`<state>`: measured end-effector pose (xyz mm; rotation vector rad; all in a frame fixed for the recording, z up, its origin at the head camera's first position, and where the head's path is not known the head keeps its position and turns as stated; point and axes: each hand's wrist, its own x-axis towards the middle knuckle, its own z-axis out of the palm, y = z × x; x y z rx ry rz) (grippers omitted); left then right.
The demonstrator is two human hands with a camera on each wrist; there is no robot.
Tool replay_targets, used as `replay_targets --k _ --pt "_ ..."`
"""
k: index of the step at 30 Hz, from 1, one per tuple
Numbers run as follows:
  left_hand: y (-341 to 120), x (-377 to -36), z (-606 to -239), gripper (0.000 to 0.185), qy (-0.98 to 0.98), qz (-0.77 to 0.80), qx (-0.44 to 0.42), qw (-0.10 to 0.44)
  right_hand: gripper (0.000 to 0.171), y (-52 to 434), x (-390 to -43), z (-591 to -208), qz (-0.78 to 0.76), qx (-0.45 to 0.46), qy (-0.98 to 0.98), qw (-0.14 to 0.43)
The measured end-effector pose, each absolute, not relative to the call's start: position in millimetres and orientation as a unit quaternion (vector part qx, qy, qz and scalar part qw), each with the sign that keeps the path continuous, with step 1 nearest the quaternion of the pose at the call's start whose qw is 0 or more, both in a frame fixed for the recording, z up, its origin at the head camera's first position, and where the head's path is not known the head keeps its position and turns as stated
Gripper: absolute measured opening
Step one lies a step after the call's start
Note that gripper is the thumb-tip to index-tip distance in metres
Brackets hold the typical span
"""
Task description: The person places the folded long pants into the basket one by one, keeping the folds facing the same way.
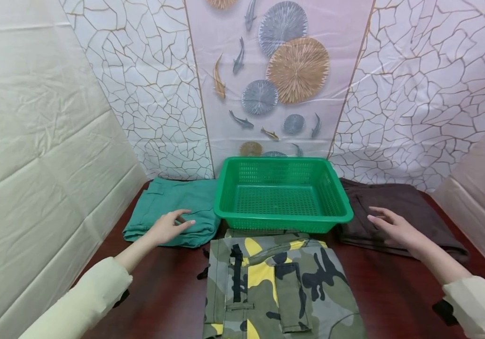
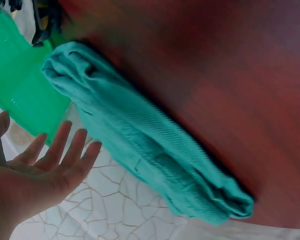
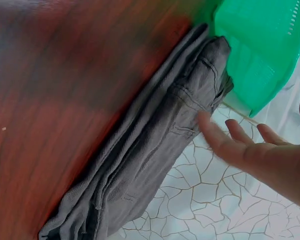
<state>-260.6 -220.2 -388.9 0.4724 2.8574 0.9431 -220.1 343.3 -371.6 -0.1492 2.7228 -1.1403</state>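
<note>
At far ctr., basket (image 1: 284, 223) b/w teal cloth (image 1: 183, 195) (left) & dark cloth (image 1: 411, 205) (right), camo cloth (image 1: 263, 292) near, prob. for easy reach; L hand (image 1: 169, 228), R hand (image 1: 400, 231): fingers released.

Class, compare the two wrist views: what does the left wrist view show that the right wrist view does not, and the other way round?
Only the left wrist view shows the left hand, the folded teal garment and a bit of the camouflage garment.

Only the right wrist view shows the right hand and the folded dark garment.

Both show the green basket, the reddish table and the crackle-patterned backdrop.
</note>
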Motion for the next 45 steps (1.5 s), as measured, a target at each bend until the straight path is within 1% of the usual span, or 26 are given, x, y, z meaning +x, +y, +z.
replay_targets --k 1,2,7,10,13,16,20,22,23,26,30,35,39,45 --pt "-222.7 -258.0 -389.8 0.055 0.936 0.313 0.154 0.053 0.071 342.8 -217.3 -370.3 -0.399 -0.051 0.908 0.113" --pt "-225.4 -255.2 -390.7 0.054 0.935 0.316 0.152 0.056 0.07 342.2 -214.8 -369.8 -0.404 -0.048 0.906 0.12" --pt "-236.9 -244.2 -394.1 0.05 0.923 0.349 0.142 0.071 0.067 342.4 -204.8 -371.8 -0.418 -0.046 0.898 0.13" --pt "-240.6 -239.5 -396.0 0.052 0.902 0.398 0.126 0.111 0.067 344.4 -201.3 -374.9 -0.439 -0.038 0.886 0.147" --pt "-242.0 -235.7 -398.8 0.056 0.87 0.451 0.092 0.174 0.065 348.0 -200.4 -378.5 -0.469 -0.02 0.865 0.178" --pt "-242.0 -233.8 -402.2 0.061 0.841 0.485 0.061 0.233 0.057 354.6 -200.8 -382.5 -0.506 -0.002 0.837 0.21" --pt "-241.7 -232.8 -406.1 0.063 0.802 0.518 0.044 0.294 0.032 365.7 -199.9 -388.8 -0.573 -0.006 0.78 0.253" --pt "-242.5 -231.7 -408.7 0.063 0.781 0.536 0.038 0.318 0.026 369.2 -200.0 -391.5 -0.607 -0.02 0.742 0.285" --pt "-243.2 -231.0 -410.2 0.062 0.769 0.546 0.034 0.33 0.026 370.3 -200.2 -393.0 -0.623 -0.026 0.721 0.303" --pt "-244.9 -228.0 -414.9 0.065 0.736 0.571 0.02 0.363 0.033 371.2 -199.9 -397.7 -0.654 -0.039 0.665 0.359" --pt "-246.3 -222.9 -419.7 0.069 0.697 0.601 0.001 0.391 0.037 370.1 -196.6 -404.8 -0.671 -0.039 0.62 0.404" --pt "-244.5 -218.2 -424.3 0.071 0.662 0.628 -0.014 0.408 0.043 369.9 -191.6 -411.9 -0.692 -0.048 0.574 0.436" --pt "-239.8 -215.5 -427.6 0.07 0.645 0.64 -0.025 0.417 0.047 368.7 -186.7 -418.4 -0.703 -0.048 0.552 0.446" --pt "-230.1 -213.3 -429.6 0.066 0.63 0.646 -0.031 0.43 0.048 360.5 -181.0 -427.1 -0.714 -0.037 0.522 0.465"
